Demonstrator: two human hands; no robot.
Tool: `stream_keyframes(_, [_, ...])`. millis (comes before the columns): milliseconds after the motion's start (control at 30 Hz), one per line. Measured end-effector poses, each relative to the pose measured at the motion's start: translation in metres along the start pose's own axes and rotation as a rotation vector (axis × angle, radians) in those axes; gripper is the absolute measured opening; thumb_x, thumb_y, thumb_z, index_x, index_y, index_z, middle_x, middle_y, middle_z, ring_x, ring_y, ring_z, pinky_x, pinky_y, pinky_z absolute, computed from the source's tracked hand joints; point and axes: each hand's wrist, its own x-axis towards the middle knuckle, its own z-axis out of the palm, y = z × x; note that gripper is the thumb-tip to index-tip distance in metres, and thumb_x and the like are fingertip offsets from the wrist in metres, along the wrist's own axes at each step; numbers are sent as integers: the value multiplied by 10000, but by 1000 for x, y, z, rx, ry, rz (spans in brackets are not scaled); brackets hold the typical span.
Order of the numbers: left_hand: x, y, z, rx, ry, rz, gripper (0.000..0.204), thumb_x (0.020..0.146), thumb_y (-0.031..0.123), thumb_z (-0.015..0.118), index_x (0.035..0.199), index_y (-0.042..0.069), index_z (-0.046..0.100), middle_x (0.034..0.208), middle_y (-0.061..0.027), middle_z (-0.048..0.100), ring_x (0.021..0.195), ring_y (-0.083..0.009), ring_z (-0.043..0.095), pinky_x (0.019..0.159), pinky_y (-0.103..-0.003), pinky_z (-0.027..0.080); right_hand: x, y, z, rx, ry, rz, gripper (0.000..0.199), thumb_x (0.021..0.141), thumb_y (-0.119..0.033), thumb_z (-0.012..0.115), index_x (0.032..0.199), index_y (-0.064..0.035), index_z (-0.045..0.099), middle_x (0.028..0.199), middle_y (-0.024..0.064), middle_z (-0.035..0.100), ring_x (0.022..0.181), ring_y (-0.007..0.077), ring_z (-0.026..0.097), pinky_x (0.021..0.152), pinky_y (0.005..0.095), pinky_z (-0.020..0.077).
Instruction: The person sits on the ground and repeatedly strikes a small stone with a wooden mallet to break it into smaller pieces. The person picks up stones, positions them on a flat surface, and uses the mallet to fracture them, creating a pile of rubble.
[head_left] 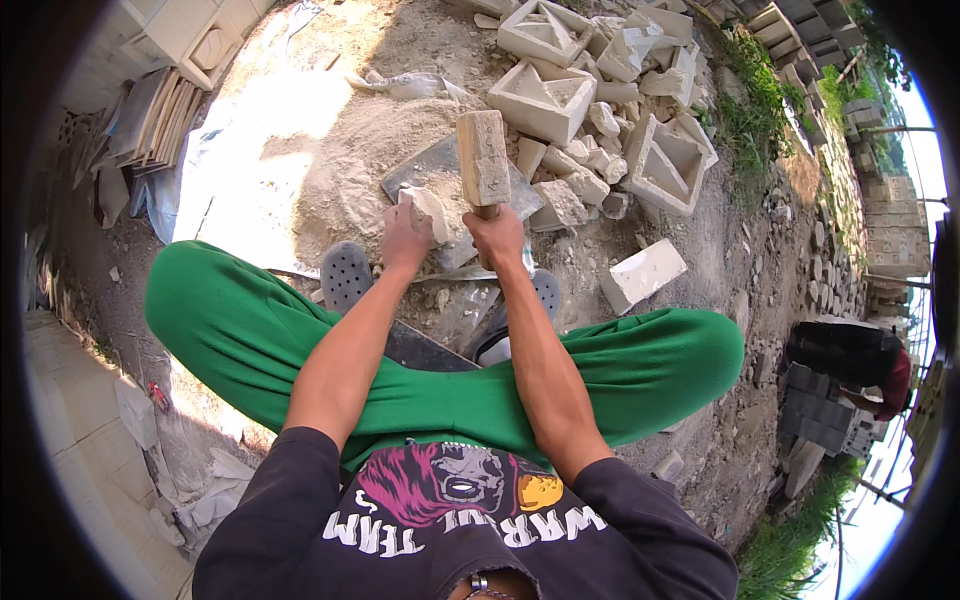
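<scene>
My right hand (496, 240) is closed round the short handle of a mallet (484, 158), whose thick, dusty wooden head is raised over the work spot. My left hand (405, 240) grips a pale, broken chunk of block (430, 210) against a dark flat slab (408, 178) on the ground. The mallet head is just right of the chunk and apart from it. Crushed pale powder (325, 190) lies heaped left of the slab. My grey clogs (347, 272) stand close to both wrists. The underside of the chunk is hidden.
Several broken hollow pale blocks (545, 100) and fragments are piled ahead on the right. A lone white block (645, 275) lies by my right knee. Stacked boards (160, 120) stand far left. At the far right, a person in a red top (893, 385) bends near grey blocks (815, 410).
</scene>
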Motion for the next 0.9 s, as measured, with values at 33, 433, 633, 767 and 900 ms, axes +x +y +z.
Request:
stream_keyframes(33, [1, 0, 0, -2, -16, 0, 558, 914, 297, 680, 1408, 98, 514, 1330, -178, 509, 1140, -402, 589, 960, -468, 492, -1, 3, 4, -115, 6, -24, 327, 743, -283, 761, 842, 25, 714, 680, 136, 693, 557, 212, 688, 570, 369, 551])
stream_keyframes(433, [-1, -3, 4, -117, 45, -46, 556, 893, 275, 716, 1386, 100, 527, 1211, -165, 527, 1085, -371, 596, 916, -454, 497, -9, 10, 12, -100, 3, -3, 369, 745, -321, 746, 840, 33, 708, 666, 145, 695, 557, 246, 695, 555, 366, 550])
stream_keyframes(633, [-1, 3, 3, -117, 16, -83, 541, 909, 304, 690, 1384, 108, 522, 1245, -157, 518, 1107, -369, 595, 931, -457, 498, -7, 23, 15, -327, -136, 177, 383, 741, -310, 738, 839, 59, 709, 704, 176, 703, 619, 277, 718, 592, 379, 561])
stream_keyframes(767, [8, 12, 3, -143, -8, -207, 572, 890, 336, 694, 1382, 105, 517, 1297, -167, 505, 1176, -382, 567, 983, -473, 479, -11, 21, 5, -195, -220, 323, 433, 734, -304, 741, 823, 118, 695, 726, 195, 708, 608, 286, 719, 581, 385, 568])
stream_keyframes(900, [57, -1, 3, -49, -11, -262, 595, 887, 352, 650, 1375, 37, 522, 1382, -197, 510, 1305, -374, 494, 1063, -467, 437, -21, 10, -6, -74, -182, 323, 333, 730, -250, 753, 769, 75, 689, 668, 123, 674, 543, 226, 678, 517, 354, 554])
